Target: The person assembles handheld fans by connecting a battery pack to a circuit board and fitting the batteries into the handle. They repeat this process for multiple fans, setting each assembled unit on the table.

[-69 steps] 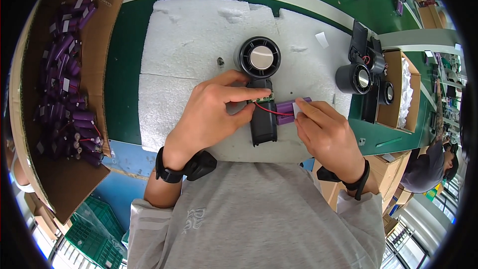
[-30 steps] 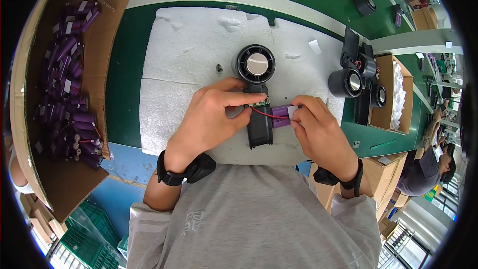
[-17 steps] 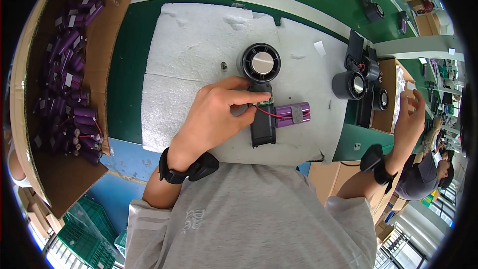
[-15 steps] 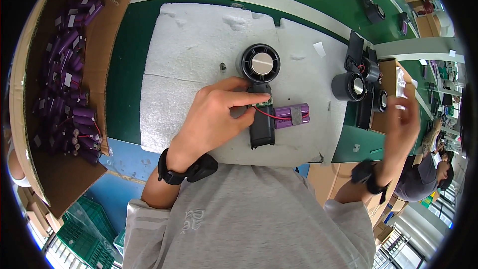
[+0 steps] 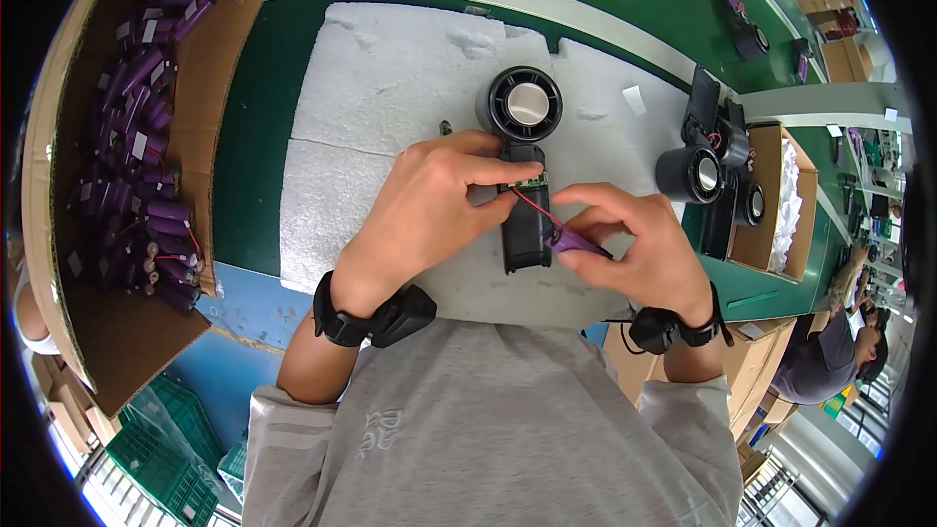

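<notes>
Purple battery pack [image 5: 578, 242], tilted just right of black fan handle [image 5: 528, 232] | right hand [image 5: 646, 246]: grip closed on pack | left hand [image 5: 420, 200]: grip holding handle, index finger [image 5: 496, 172] on green circuit board [image 5: 538, 180] | red wire [image 5: 539, 209] between board and pack | white foam sheet [image 5: 381, 78] beneath, on green surface [image 5: 244, 176] | cardboard box [image 5: 237, 68] of purple packs [image 5: 137, 146], far left

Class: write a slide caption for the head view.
Left hand holds a black, round-headed plastic device; right hand holds a purple cylindrical battery pack.

Smooth plastic handle [image 5: 528, 234], shiny metallic disc [image 5: 528, 104], glossy purple battery pack [image 5: 578, 243], rough foam board [image 5: 390, 68], matt cardboard box [image 5: 230, 88]
</notes>
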`<state>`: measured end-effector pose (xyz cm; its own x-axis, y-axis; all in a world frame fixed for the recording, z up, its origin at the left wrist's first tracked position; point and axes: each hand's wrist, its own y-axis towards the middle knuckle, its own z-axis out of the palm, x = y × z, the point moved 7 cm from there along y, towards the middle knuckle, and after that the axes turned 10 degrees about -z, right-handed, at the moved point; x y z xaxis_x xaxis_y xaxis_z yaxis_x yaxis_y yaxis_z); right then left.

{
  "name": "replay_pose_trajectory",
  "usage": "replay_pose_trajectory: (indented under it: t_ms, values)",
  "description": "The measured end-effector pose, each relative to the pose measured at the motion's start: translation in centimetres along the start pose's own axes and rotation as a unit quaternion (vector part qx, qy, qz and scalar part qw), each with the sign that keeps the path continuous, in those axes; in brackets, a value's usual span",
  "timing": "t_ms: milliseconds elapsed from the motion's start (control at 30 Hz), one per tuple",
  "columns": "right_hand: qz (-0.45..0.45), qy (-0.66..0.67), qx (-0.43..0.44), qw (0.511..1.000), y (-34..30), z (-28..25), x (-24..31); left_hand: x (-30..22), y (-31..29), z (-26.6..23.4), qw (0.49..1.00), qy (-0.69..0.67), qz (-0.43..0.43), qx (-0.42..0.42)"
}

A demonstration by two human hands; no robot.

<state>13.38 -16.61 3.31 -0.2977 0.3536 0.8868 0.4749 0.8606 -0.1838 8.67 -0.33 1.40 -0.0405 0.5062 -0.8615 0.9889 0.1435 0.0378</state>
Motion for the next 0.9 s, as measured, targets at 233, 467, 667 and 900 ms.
replay_pose_trajectory:
  t_ms: [233,467,667,900]
  values:
    - [0.019,0.309,0.075,0.948,-1.5,2.1,-1.1,0.2,0.0,0.3,1.0,0.016,0.018,-0.001]
    - [0.078,0.384,0.088,0.916,-2.0,2.9,-1.4,-0.4,-0.1,0.2,0.999,0.038,0.035,-0.007]
    - [-0.066,0.086,0.04,0.993,-0.6,1.3,-0.1,-0.7,0.0,0.1,0.999,0.026,0.04,0.003]
    - [-0.101,-0.037,-0.021,0.994,-0.1,1.9,-0.1,-0.4,0.5,0.1,0.999,0.016,0.038,0.023]
